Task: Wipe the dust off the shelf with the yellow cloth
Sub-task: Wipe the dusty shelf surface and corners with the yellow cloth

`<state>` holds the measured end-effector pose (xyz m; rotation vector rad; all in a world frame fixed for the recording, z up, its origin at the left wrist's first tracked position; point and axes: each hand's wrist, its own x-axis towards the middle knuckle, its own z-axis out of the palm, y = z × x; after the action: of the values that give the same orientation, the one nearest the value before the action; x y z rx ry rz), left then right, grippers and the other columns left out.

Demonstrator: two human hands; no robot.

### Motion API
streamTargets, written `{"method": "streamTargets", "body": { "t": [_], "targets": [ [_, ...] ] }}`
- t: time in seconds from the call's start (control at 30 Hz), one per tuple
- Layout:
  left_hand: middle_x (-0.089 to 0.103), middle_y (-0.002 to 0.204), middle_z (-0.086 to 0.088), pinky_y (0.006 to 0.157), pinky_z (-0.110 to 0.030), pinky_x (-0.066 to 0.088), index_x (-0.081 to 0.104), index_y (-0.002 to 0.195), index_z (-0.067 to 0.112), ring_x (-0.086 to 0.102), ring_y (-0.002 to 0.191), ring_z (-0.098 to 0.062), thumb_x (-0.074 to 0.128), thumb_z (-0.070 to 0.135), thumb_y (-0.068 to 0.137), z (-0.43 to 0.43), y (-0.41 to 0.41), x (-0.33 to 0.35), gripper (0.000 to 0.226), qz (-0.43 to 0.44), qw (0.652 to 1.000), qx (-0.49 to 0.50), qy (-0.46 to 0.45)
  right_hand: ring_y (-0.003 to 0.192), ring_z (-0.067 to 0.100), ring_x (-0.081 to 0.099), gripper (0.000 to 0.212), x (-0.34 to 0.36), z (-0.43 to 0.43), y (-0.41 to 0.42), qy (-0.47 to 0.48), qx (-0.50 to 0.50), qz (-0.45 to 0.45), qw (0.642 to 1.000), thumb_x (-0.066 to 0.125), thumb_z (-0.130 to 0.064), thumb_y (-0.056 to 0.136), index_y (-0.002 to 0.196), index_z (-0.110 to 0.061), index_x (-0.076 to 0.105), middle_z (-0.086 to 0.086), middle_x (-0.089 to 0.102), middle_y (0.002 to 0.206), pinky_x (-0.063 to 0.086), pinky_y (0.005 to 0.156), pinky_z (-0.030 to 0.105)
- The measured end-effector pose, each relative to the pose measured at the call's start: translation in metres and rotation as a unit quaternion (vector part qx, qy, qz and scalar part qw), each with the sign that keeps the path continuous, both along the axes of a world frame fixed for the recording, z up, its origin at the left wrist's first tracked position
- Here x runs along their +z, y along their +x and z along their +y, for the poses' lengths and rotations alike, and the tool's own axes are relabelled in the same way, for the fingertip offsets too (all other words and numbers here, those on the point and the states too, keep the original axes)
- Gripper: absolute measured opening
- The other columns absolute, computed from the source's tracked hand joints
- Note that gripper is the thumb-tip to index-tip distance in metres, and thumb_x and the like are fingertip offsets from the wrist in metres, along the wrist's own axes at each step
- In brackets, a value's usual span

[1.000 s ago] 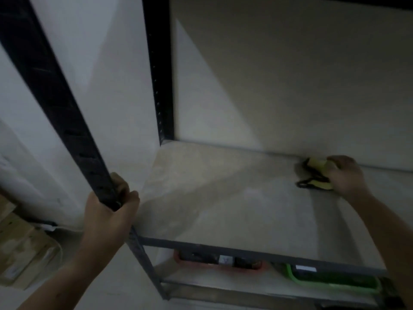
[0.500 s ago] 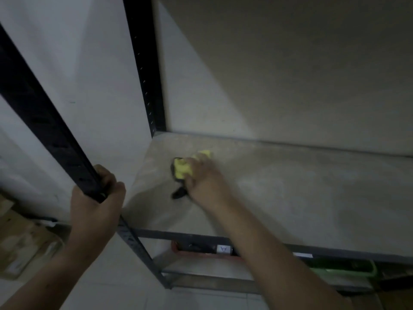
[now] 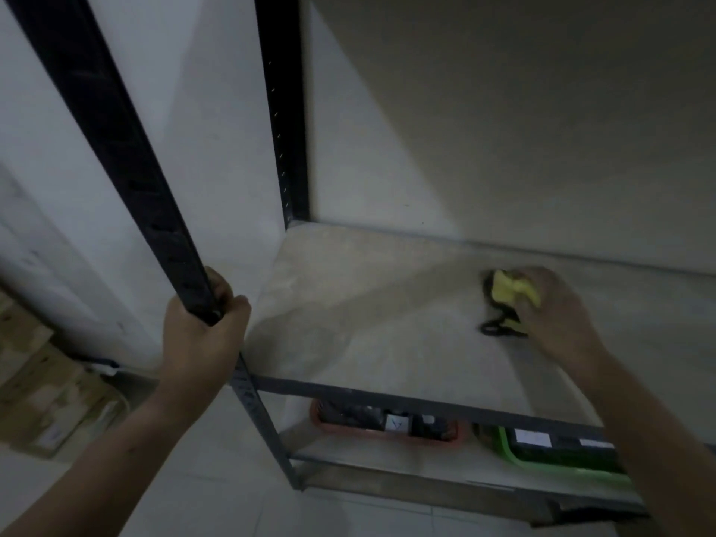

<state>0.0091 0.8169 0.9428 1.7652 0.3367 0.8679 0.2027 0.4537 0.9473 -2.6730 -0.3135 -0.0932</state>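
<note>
Nearest the camera, the left hand (image 3: 201, 335) gripped the front post (image 3: 128, 164) of the rack, its fingers curled tight round the black metal just above the front rail. Below that rail, on the lower level, sat 1 red tray (image 3: 387, 434) and 1 green tray (image 3: 542, 463). Cardboard boxes (image 3: 50, 401) stood on the floor to the left.

Further in, the shelf (image 3: 387, 323) was a pale board with a dull, patchy surface. The right hand (image 3: 558, 315) lay on it towards the back right, fingers bunched over the yellow cloth (image 3: 507, 290). The cloth was crumpled into a wad against the board near the rear edge and poked out past the fingertips. Whether the thumb pinched it from beneath could not be told. A black loop (image 3: 494, 327) trailed from the wad onto the board, just beside the hand.

Behind stood the rear post (image 3: 284, 110) and the bare wall (image 3: 503, 129).

The wad probably covered only a narrow strip, so passes could have left unwiped bands, most likely in the corner by the rear post and along the seam with the wall. The loop might have dragged grit back over wiped board or snagged under the palm. Dust swept over the front rail would likely have dropped into the 2 trays. The dim light could have hidden missed patches.
</note>
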Motion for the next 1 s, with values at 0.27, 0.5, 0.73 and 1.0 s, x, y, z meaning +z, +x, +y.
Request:
{"method": "streamTargets", "body": {
  "t": [0.27,0.5,0.73,1.0],
  "targets": [
    [0.043,0.056,0.009,0.049,-0.012,0.035,0.04,0.064,0.03,0.043,0.051,-0.007,0.056,0.015,0.082,-0.004,-0.003,0.003,0.028,0.013,1.0,0.027,0.004,0.134,0.033,0.034,0.05,-0.025,0.071,-0.048,-0.086,0.013,-0.036,0.996,0.047,-0.031,0.092,0.139,-0.013,0.042,0.014,0.038,0.147,0.035,0.111,0.044],
    [0.048,0.065,-0.011,0.048,-0.017,0.041,0.046,0.073,0.007,0.051,0.052,-0.01,0.057,0.017,0.082,-0.007,-0.006,0.009,0.017,0.036,0.999,0.034,0.004,0.13,0.027,0.042,0.052,-0.022,0.222,-0.122,-0.011,0.314,-0.01,0.949,0.056,-0.026,0.086,0.138,-0.021,0.048,0.007,0.037,0.148,0.037,0.107,0.031],
    [0.044,0.055,0.01,0.052,-0.028,0.041,0.039,0.065,0.027,0.044,0.051,-0.007,0.067,0.008,0.091,-0.004,-0.006,0.01,0.042,0.069,0.997,0.023,-0.014,0.11,0.02,0.057,0.027,0.018,0.2,-0.011,0.089,0.297,-0.001,0.951,0.06,-0.016,0.088,0.114,-0.008,0.064,0.013,0.063,0.12,0.04,0.095,0.026],
    [0.041,0.055,0.009,0.05,-0.017,0.039,0.036,0.066,0.019,0.042,0.051,-0.006,0.064,0.0,0.093,-0.002,-0.007,0.009,0.043,0.062,0.998,0.011,-0.007,0.117,0.038,0.051,0.037,-0.017,0.233,0.046,-0.026,0.175,0.001,0.984,0.056,-0.02,0.089,0.119,0.001,0.055,0.024,0.054,0.125,0.04,0.101,0.042]
  ]
}}
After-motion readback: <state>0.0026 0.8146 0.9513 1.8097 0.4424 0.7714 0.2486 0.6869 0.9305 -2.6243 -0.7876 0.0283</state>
